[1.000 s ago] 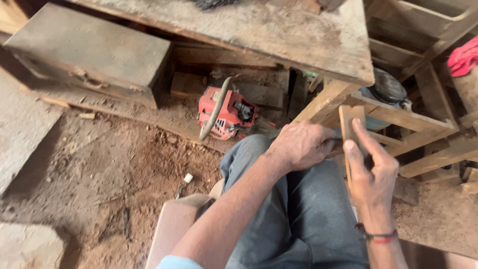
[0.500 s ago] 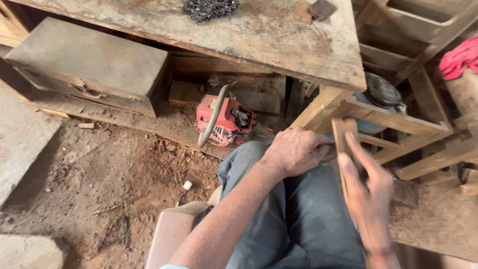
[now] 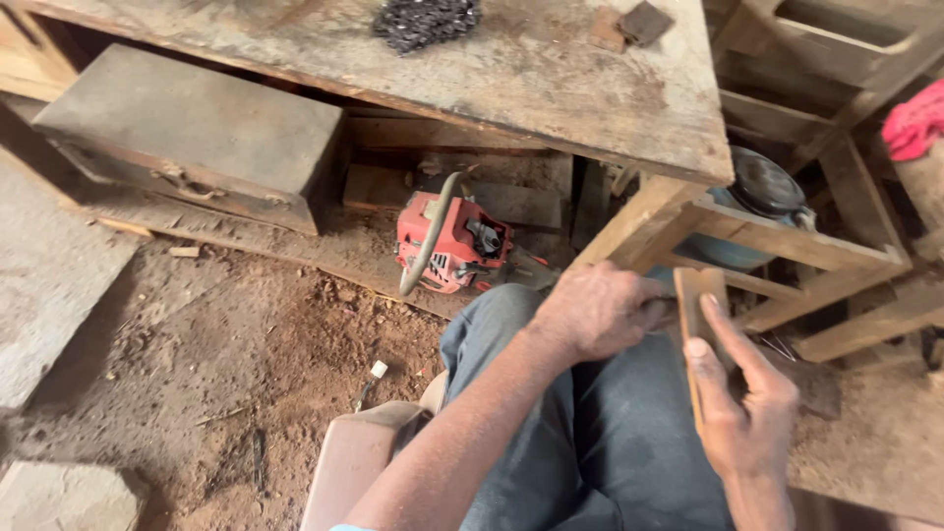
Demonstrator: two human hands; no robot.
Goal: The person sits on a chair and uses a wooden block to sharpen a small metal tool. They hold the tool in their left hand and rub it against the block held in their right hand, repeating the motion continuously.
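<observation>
My right hand (image 3: 744, 401) holds a small flat wooden block (image 3: 700, 315) upright over my lap, fingers laid along its edge. My left hand (image 3: 597, 312) is closed in a fist just left of the block, gripping something against it that I cannot make out. Both hands hover above my grey trousers (image 3: 590, 433). In front of my knees a red chainsaw body (image 3: 449, 244) with a curved grey handle lies on the dirt floor under the workbench.
A worn wooden workbench (image 3: 551, 79) spans the top, with a coiled saw chain (image 3: 425, 20) and a small dark block (image 3: 644, 20) on it. A grey box (image 3: 192, 133) sits below left. A dark pot (image 3: 762, 187) rests in a wooden frame (image 3: 806, 251). Red cloth (image 3: 914, 120) hangs far right.
The view has shifted down and nearer. My hands stay together on the wooden block, which has moved slightly lower in the frame.
</observation>
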